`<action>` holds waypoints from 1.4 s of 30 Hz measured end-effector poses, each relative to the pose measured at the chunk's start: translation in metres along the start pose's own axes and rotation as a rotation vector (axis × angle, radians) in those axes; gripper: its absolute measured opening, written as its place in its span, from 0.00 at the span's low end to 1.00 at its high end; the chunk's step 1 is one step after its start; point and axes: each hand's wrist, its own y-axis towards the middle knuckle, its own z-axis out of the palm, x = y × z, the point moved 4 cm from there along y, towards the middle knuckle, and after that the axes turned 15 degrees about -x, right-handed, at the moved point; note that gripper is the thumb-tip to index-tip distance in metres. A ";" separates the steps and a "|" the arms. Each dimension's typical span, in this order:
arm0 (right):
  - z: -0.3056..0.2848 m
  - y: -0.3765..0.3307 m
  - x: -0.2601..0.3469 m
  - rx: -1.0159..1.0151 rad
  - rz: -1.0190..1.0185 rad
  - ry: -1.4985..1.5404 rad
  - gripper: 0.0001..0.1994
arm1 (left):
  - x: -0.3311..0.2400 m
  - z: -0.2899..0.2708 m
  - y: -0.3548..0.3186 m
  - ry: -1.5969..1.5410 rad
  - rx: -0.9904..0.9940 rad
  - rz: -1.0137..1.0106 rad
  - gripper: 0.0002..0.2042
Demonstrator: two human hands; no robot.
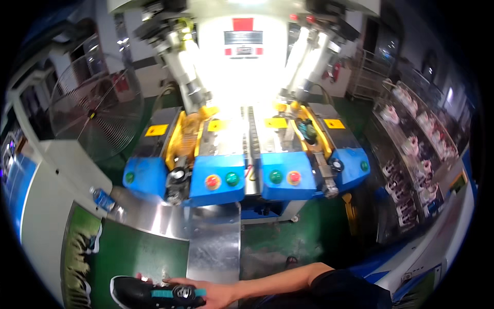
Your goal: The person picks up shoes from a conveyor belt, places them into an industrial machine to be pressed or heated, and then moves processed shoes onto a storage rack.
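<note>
A black shoe (144, 292) with a pale sole edge and a teal stripe lies across the bottom of the view, toe to the left. My right hand (213, 294) grips it around the heel end, its fingers stretched along the far side. Nearer the toe, a few fingertips of my left hand (143, 278) show past the shoe's far edge; the rest of that hand is hidden beneath it. Below the shoe is a green surface (139, 252), with a metal plate (213, 242) beside it.
Ahead stands a machine with blue housings (217, 177), red and green buttons, and a dark shoe (307, 131) in its right station. A bottle (103, 198) is at left, near a large fan (98, 108). Shoe racks (406, 134) stand at right. Several shoes (94, 239) line the left edge.
</note>
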 end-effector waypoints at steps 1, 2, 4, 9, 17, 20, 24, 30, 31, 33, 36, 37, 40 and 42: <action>-0.027 -0.001 0.012 0.093 0.143 -0.004 0.37 | 0.007 0.026 -0.001 0.049 0.056 -0.034 0.39; -0.059 -0.012 0.018 -0.044 0.013 0.049 0.34 | 0.018 0.051 -0.006 0.097 0.111 -0.070 0.39; -0.129 -0.051 0.012 -0.101 0.003 -0.106 0.32 | 0.043 0.099 -0.015 0.177 0.203 -0.150 0.37; -0.301 -0.196 0.005 -0.797 0.477 -0.185 0.22 | 0.072 0.279 -0.083 0.321 0.370 0.067 0.30; -0.479 -0.366 0.062 -1.555 0.307 -0.014 0.27 | 0.098 0.583 -0.013 0.456 0.805 0.091 0.42; -0.470 -0.393 0.052 -1.589 0.423 0.058 0.27 | 0.139 0.705 0.054 0.802 0.624 0.271 0.46; -0.458 -0.413 0.048 -1.641 0.464 0.104 0.28 | 0.209 0.763 0.092 0.844 0.402 0.724 0.39; -0.463 -0.388 0.062 -1.527 0.375 0.115 0.29 | 0.158 0.765 0.138 0.938 0.524 0.320 0.31; -0.466 -0.391 0.064 -1.546 0.370 0.089 0.29 | 0.123 0.775 0.104 0.804 0.587 0.017 0.27; -0.469 -0.391 0.069 -1.538 0.386 0.052 0.30 | 0.090 0.747 0.086 0.689 0.737 -0.032 0.25; -0.491 -0.349 0.081 -1.538 0.431 0.047 0.28 | 0.073 0.645 0.061 0.672 0.821 0.112 0.29; -0.509 -0.319 0.091 -1.558 0.451 0.076 0.26 | 0.064 0.598 0.044 0.578 0.759 -0.080 0.31; -0.564 -0.207 0.110 -1.448 0.640 0.386 0.14 | 0.021 0.478 -0.008 0.169 0.612 -0.032 0.35; -0.613 -0.136 0.107 -1.260 0.907 0.358 0.13 | 0.008 0.411 -0.037 0.045 0.483 0.048 0.33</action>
